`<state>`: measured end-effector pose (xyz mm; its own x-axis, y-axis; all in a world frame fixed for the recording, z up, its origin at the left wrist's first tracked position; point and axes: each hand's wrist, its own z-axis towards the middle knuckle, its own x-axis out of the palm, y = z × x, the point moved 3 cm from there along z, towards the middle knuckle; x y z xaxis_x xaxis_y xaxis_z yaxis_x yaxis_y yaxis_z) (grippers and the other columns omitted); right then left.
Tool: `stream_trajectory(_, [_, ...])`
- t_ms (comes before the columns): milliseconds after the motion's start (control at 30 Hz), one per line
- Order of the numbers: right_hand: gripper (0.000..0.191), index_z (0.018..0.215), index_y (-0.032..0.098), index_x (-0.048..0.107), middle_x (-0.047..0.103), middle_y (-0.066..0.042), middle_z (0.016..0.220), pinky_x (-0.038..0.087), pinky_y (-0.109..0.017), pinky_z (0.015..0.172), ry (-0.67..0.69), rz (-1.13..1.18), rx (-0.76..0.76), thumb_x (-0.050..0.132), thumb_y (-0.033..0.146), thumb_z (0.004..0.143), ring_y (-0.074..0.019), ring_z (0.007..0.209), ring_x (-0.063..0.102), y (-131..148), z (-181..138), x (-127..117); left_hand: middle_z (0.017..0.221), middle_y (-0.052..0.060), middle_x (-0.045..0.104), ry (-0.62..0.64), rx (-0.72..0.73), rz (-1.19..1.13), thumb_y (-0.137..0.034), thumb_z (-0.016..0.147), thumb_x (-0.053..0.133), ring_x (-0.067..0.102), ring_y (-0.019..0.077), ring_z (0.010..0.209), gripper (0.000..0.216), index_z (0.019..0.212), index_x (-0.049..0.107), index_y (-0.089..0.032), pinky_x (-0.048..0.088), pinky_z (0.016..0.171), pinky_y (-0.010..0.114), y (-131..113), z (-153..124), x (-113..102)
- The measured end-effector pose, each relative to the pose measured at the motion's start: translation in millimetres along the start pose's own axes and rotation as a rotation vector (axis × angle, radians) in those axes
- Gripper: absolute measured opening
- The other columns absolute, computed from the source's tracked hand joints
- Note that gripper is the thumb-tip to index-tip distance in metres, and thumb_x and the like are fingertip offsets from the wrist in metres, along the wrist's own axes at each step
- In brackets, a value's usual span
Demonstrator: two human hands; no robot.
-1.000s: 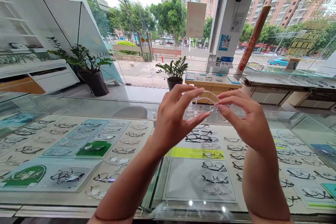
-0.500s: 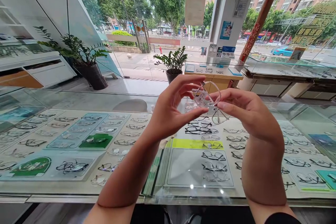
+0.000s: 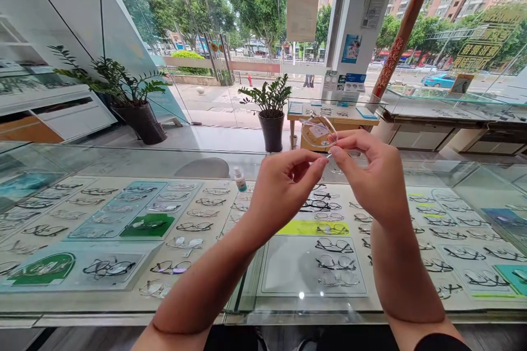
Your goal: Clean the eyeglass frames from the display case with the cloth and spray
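Note:
A pair of clear-framed eyeglasses (image 3: 319, 132) is held up above the glass counter, tilted, one lens higher than the other. My right hand (image 3: 366, 173) pinches it near the bridge between thumb and fingers. From the left, my left hand (image 3: 290, 181) meets it with thumb and forefinger pinched together on a thin, pale part of the frame, just below the upper lens. The lower lens is partly hidden behind my right hand.
Below is the glass display counter (image 3: 284, 307) with rows of eyeglasses (image 3: 335, 245). A small bottle (image 3: 240, 180) stands on it, left of my hands. Beyond are potted plants (image 3: 272, 115), a low display table (image 3: 358, 120) and large windows.
My left hand has gone from spread fingers around the lens to a pinch lower down. The eyeglasses have turned and risen slightly, and the bottle has come into view.

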<state>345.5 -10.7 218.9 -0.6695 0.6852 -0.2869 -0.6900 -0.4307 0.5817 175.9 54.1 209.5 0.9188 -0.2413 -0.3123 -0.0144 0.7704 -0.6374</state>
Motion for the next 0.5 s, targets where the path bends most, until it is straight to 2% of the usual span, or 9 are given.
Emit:
stream_trajectory(100, [0.008,0.093,0.026,0.081,0.084,-0.008,0.116,0.064,-0.052,0.100,-0.026,-0.063,-0.077,0.075,0.026,0.098,-0.0295,0.109,0.080,7,-3,4,0.069,0.000,0.070,0.016,-0.096,-0.087,-0.041,0.102,0.073,0.051,0.0105,0.059,0.024,0.097,0.086,-0.021,0.041,0.054,0.026,4,-1,7])
stream_trajectory(233, [0.010,0.097,0.027,0.083,0.083,-0.008,0.116,0.065,-0.053,0.099,-0.040,-0.108,-0.128,0.074,0.023,0.098,-0.0301,0.109,0.079,14,-6,9,0.078,0.004,0.076,-0.020,-0.188,-0.181,-0.044,0.098,0.078,0.063,0.0144,0.069,0.024,0.101,0.087,-0.022,0.047,0.058,0.027,14,2,6])
stream_trajectory(367, [0.012,0.101,0.027,0.084,0.083,-0.008,0.116,0.064,-0.052,0.099,-0.041,-0.161,-0.156,0.074,0.020,0.098,-0.0295,0.109,0.079,18,-8,11,0.080,0.005,0.077,-0.023,-0.256,-0.251,-0.045,0.095,0.082,0.066,0.0153,0.072,0.023,0.098,0.086,-0.023,0.051,0.061,0.028,22,4,6])
stream_trajectory(500, [0.017,0.110,0.025,0.084,0.082,-0.010,0.122,0.064,-0.053,0.101,0.046,-0.188,-0.151,0.072,0.020,0.099,-0.0302,0.113,0.078,21,-11,11,0.078,0.005,0.075,-0.035,-0.280,-0.242,-0.046,0.094,0.082,0.065,0.0149,0.072,0.024,0.090,0.084,-0.022,0.050,0.061,0.028,27,6,5])
